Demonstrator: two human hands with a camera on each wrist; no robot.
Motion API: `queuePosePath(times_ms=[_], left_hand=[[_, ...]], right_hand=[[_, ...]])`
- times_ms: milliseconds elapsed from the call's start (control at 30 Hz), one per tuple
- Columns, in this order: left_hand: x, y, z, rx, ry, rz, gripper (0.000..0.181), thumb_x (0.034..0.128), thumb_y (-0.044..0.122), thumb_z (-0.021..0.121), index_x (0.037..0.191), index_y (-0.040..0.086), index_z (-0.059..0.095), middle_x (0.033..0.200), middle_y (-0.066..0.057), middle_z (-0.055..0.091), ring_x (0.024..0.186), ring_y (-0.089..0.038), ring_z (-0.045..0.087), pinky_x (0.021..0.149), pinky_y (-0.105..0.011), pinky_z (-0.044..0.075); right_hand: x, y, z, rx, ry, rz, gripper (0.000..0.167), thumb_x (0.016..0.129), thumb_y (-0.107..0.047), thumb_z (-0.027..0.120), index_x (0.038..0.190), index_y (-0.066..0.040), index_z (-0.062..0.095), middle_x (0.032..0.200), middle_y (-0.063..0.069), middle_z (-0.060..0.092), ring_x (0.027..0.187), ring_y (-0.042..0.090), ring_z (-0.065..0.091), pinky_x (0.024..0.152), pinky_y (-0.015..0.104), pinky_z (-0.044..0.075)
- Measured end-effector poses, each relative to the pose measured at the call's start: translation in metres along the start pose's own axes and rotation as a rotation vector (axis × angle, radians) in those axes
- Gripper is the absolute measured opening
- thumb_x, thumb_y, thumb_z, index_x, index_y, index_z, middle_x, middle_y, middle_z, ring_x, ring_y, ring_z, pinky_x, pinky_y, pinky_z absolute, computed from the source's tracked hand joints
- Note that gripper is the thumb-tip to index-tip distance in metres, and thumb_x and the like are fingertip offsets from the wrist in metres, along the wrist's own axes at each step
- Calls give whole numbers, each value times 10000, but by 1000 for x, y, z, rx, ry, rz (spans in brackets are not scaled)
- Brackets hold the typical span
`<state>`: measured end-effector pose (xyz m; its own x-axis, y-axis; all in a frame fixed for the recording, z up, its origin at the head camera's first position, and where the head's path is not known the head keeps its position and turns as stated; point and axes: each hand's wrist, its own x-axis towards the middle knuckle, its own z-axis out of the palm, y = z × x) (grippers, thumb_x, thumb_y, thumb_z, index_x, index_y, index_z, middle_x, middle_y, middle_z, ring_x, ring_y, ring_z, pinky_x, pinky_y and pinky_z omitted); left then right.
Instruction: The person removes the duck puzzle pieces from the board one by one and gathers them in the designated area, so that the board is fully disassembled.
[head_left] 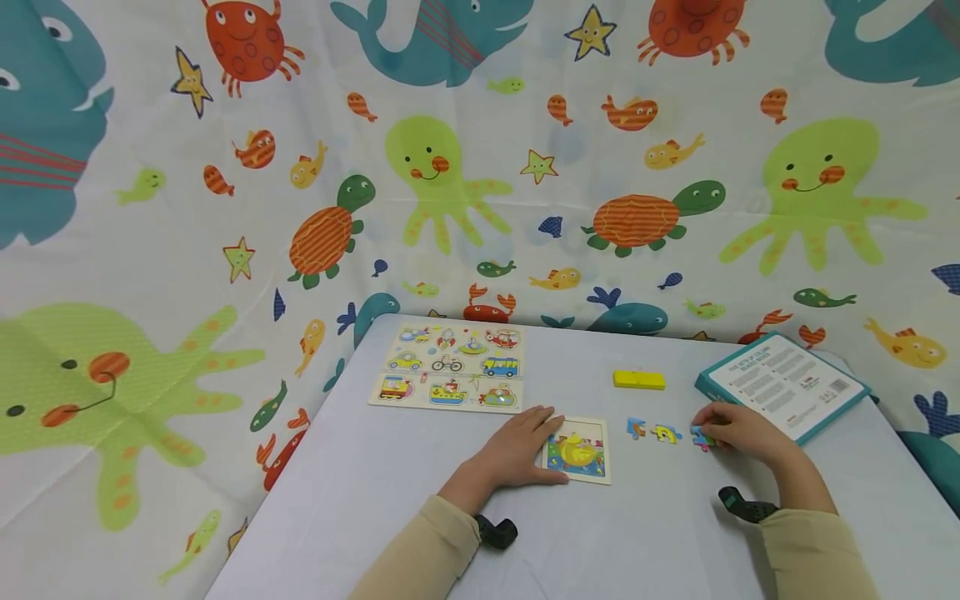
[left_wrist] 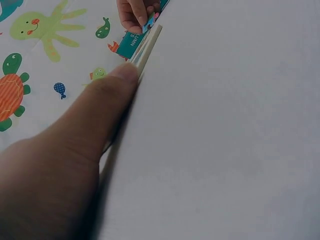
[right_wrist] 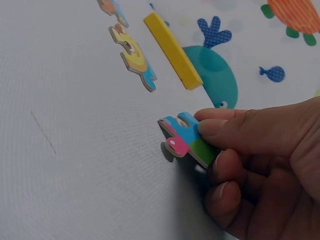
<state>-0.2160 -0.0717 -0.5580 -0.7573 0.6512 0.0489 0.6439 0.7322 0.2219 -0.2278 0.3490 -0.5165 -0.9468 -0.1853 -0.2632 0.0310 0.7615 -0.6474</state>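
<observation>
Hands apart; left hand [head_left: 513, 450] rests spread against puzzle tray [head_left: 587, 424]; right hand [head_left: 741, 430] pinches blue piece [right_wrist: 188, 135].

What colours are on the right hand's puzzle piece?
The piece shows blue, green and pink, clearest in the right wrist view.

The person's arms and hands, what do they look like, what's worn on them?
The left hand and right hand are ungloved. The left sleeve and right sleeve are plain beige. A small black device shows at each wrist, left and right.
</observation>
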Motion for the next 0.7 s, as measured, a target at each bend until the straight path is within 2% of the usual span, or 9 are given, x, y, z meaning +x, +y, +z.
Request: queuePosePath(times_ms=[433, 600, 700], left_hand=[[2, -1, -7, -8, -21, -4, 1016, 792, 845, 474, 1588, 277, 201, 1641, 47, 229, 1524, -170, 202, 1232, -383, 254], [2, -2, -10, -15, -18, -5, 1013, 794, 844, 474, 1587, 275, 207, 1638, 48, 238, 1522, -172, 208, 1230, -385, 260], [2, -2, -11, -27, -14, -4, 996, 805, 839, 465, 1586, 273, 215, 1635, 44, 249, 1520, -176, 217, 1228, -389, 264]], right_hand=[[0, -12, 3, -38, 10, 36, 266, 958, -226, 628, 1153, -45, 629, 1039, 94, 597, 856, 214, 545, 695, 303, 473], [1, -27, 7, -99, 36, 11, 272, 963, -251, 618, 1147, -53, 636, 1063, 101, 620, 858, 211, 545, 692, 304, 462], [4, -42, 13, -99, 38, -7, 271, 974, -274, 605, 1157, -76, 632, 1094, 103, 625, 819, 214, 548, 658, 306, 463]])
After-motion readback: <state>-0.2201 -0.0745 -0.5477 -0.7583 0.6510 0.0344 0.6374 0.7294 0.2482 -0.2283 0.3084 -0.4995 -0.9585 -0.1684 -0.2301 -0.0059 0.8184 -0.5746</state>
